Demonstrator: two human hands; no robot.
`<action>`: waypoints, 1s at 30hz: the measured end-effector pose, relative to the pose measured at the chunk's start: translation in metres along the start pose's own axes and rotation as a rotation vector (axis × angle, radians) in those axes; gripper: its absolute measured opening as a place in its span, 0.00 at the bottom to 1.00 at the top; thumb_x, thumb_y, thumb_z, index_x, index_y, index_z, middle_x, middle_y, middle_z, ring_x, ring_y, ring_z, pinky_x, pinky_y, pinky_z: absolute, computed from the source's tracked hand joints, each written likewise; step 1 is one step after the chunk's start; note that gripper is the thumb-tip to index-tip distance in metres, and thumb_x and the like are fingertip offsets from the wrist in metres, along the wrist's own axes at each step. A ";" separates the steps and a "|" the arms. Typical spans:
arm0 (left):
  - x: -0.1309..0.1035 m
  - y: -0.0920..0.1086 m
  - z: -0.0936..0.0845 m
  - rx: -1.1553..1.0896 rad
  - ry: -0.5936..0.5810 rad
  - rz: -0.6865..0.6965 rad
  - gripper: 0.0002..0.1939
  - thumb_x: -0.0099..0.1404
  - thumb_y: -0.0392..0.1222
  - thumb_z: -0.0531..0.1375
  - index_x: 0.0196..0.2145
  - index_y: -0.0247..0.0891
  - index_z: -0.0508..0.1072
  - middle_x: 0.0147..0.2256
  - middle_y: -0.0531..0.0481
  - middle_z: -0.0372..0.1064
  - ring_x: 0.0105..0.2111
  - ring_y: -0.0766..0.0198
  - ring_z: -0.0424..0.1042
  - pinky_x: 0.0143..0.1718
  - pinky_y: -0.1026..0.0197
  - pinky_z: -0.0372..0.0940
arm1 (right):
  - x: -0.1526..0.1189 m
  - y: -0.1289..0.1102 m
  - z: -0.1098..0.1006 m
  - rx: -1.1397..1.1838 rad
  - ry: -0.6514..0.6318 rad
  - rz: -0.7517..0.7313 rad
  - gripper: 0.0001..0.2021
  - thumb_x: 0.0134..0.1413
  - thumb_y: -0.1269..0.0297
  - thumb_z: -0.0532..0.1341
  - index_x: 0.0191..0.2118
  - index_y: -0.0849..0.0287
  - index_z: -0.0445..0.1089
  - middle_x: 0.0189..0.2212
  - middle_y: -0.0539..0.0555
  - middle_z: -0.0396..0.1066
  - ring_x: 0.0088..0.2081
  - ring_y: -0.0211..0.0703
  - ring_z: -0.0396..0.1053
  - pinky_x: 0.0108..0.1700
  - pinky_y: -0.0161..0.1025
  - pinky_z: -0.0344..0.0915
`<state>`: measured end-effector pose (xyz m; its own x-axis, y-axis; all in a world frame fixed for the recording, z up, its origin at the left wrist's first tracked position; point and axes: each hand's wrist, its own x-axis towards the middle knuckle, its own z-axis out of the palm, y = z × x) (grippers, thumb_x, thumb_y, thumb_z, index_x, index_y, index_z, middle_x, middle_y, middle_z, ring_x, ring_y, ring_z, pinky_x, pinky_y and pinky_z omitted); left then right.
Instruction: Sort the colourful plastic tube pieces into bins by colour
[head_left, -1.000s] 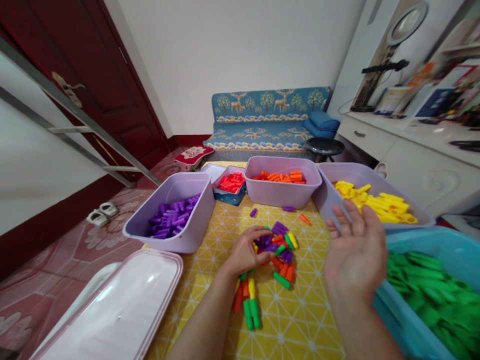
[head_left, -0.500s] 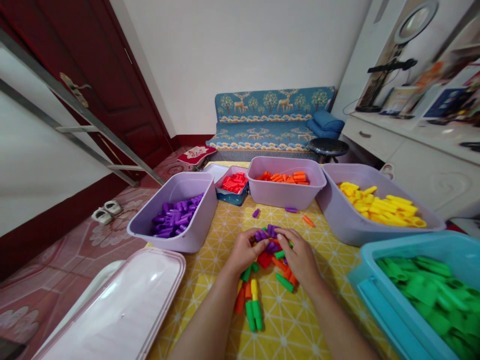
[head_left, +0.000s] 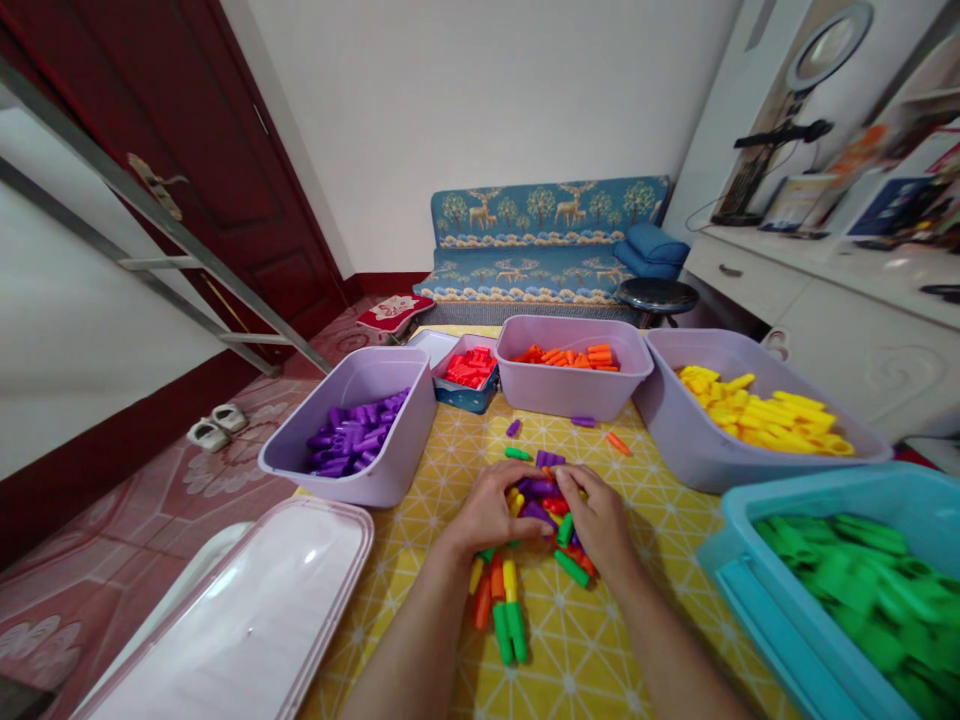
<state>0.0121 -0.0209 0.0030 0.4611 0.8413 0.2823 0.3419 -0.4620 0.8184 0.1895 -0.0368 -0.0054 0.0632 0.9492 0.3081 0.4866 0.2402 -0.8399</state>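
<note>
Between my hands lies a mixed pile of small tube-shaped plastic pieces in green, orange, red, yellow and purple. My left hand (head_left: 491, 510) curls over the pile's left side, thumb low and fingers arched around purple pieces (head_left: 537, 488). At the right side, my right hand (head_left: 598, 515) has its thumb and forefinger close together; whatever is between them is hidden. A red piece (head_left: 556, 506) and a green piece (head_left: 565, 530) show between the hands. Beyond the fingertips sits a group of purple pieces (head_left: 550, 458). Two green pieces (head_left: 509, 632) lie nearer me, joined to orange and yellow ones.
Lilac bins hold purple pieces (head_left: 360, 435), orange pieces (head_left: 570, 357) and yellow pieces (head_left: 765, 412). A small box (head_left: 466, 398) contains red ones. The turquoise bin (head_left: 750, 530) with green pieces stands at right, a white lid (head_left: 247, 620) at left. Loose pieces dot the yellow tablecloth (head_left: 465, 450).
My left hand has shifted slightly right and spread wider over the pile. A green piece now lies beyond my left fingers. My right hand has dropped a little lower.
</note>
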 end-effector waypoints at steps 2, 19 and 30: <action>-0.001 -0.002 -0.002 0.018 -0.024 0.005 0.35 0.42 0.49 0.72 0.49 0.43 0.72 0.48 0.44 0.69 0.49 0.52 0.66 0.53 0.52 0.58 | -0.001 0.000 0.001 0.000 0.006 -0.004 0.13 0.59 0.57 0.52 0.36 0.55 0.72 0.37 0.54 0.73 0.41 0.45 0.70 0.46 0.40 0.64; -0.002 0.005 0.006 0.207 -0.030 0.023 0.39 0.40 0.55 0.71 0.50 0.44 0.71 0.50 0.45 0.66 0.50 0.51 0.63 0.54 0.49 0.56 | -0.002 0.004 0.004 -0.012 0.025 -0.039 0.11 0.59 0.59 0.52 0.35 0.53 0.71 0.36 0.53 0.72 0.41 0.44 0.70 0.45 0.40 0.64; 0.002 0.006 0.008 0.103 0.099 0.042 0.19 0.51 0.52 0.68 0.40 0.41 0.77 0.44 0.45 0.69 0.47 0.54 0.66 0.51 0.53 0.58 | -0.002 0.006 0.004 0.001 0.010 -0.035 0.12 0.60 0.58 0.51 0.35 0.52 0.71 0.36 0.52 0.72 0.41 0.43 0.70 0.45 0.40 0.64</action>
<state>0.0218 -0.0244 0.0043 0.3951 0.8419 0.3676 0.4088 -0.5195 0.7504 0.1892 -0.0367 -0.0128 0.0549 0.9381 0.3420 0.4874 0.2738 -0.8291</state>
